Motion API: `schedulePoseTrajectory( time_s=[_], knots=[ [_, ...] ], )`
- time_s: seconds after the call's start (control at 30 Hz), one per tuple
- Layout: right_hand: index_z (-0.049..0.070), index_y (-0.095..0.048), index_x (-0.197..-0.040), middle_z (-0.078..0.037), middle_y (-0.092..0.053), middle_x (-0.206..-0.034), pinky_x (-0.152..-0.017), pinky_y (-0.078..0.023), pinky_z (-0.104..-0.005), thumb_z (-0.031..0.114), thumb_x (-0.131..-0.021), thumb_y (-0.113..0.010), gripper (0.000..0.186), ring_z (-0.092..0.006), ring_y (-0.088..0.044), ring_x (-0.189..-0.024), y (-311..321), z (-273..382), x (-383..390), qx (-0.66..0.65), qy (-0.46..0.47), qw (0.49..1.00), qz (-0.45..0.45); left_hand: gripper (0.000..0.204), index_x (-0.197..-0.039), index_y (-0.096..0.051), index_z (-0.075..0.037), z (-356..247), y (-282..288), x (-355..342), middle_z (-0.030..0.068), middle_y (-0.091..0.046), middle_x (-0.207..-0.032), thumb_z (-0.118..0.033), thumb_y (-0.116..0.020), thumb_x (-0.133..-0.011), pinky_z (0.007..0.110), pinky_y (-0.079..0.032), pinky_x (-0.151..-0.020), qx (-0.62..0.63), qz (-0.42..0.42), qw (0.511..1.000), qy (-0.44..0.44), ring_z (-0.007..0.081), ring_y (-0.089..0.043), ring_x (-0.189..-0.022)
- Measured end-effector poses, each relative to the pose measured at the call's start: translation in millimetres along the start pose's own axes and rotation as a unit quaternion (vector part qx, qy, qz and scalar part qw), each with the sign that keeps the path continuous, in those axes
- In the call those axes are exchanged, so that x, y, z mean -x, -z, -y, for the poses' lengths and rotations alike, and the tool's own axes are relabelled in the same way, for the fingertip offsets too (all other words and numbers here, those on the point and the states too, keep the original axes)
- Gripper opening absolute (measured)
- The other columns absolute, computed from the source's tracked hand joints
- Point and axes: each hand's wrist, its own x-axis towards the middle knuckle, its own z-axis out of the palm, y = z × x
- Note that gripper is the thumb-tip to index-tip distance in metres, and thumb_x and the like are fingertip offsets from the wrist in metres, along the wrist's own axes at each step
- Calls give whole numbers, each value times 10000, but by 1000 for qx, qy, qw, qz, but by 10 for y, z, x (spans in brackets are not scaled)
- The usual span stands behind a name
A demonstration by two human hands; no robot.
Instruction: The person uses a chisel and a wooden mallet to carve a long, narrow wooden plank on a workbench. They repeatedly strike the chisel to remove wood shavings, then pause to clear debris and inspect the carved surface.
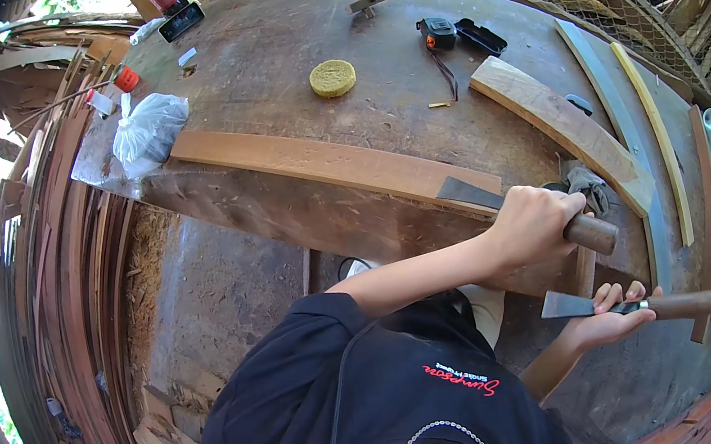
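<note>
My left hand [533, 227] grips the round wooden handle [592, 234] of a wide chisel. Its dark blade [468, 193] lies on the right end of a long reddish plank [320, 163] that runs along the near edge of the worn workbench [277, 51]. Lower down, past the bench edge, my right hand [608, 321] holds a second chisel by its wooden handle [681, 305]. That chisel's flat blade [567, 306] points left. A grey rag [589, 186] sits just beyond my left hand.
A thick curved board [560, 125] and thin strips [657, 134] lie on the bench's right side. A yellow round pad [333, 78], tape measure [438, 31], black case [482, 36] and knotted plastic bag [147, 129] sit farther back. Stacked wooden slats [61, 263] fill the left.
</note>
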Motion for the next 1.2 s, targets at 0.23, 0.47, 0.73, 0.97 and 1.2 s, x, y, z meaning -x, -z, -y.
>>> schedulePoseTrajectory(
  time_s=[0.23, 0.47, 0.73, 0.97, 1.2],
  knots=[
    [14, -317, -1206, -4, -341, -681, -349, -205, -174, 467, -942, -240, 530, -57, -222, -392, 41, 170, -47, 13, 39, 999, 24, 202, -705, -513, -76, 161, -58, 55, 81, -570, -604, -227, -647, -687, 371, -439, -497, -61, 15, 998, 13, 278, -597, -594],
    [-1, -309, -1158, 25, -288, -554, -315, -201, -185, 511, -918, -284, 566, -34, -241, -366, 56, -39, 365, 32, -83, 965, 245, 250, -739, -542, -97, 283, 93, 64, 79, -592, -646, -183, -685, -552, 383, -449, -529, -85, 13, 995, 42, 272, -606, -631],
    [2, -342, -1145, 22, -295, -549, -324, -206, -180, 504, -923, -271, 553, -37, -239, -355, -123, 58, 350, 15, -94, 971, 221, 161, -678, -557, -111, 477, 337, 146, 81, -574, -581, -165, -659, -566, 386, -438, -500, -118, -18, 990, 80, 279, -591, -565],
    [47, -395, -1051, 34, -272, -540, -315, -185, -182, 465, -922, -347, 440, -40, -220, -349, -60, -213, 610, 72, -182, 883, 426, 149, -674, -556, -113, 561, 411, 168, 77, -573, -582, -147, -642, -557, 383, -438, -507, -128, -28, 988, 83, 275, -593, -577],
    [51, -404, -1074, 28, -274, -548, -356, -224, -197, 518, -908, -318, 503, -52, -231, -353, -351, -23, 412, -43, -89, 983, 154, 156, -666, -556, -123, 750, 690, 262, 77, -570, -574, -145, -638, -534, 382, -429, -499, -159, -32, 979, 128, 275, -587, -572]
  ],
)
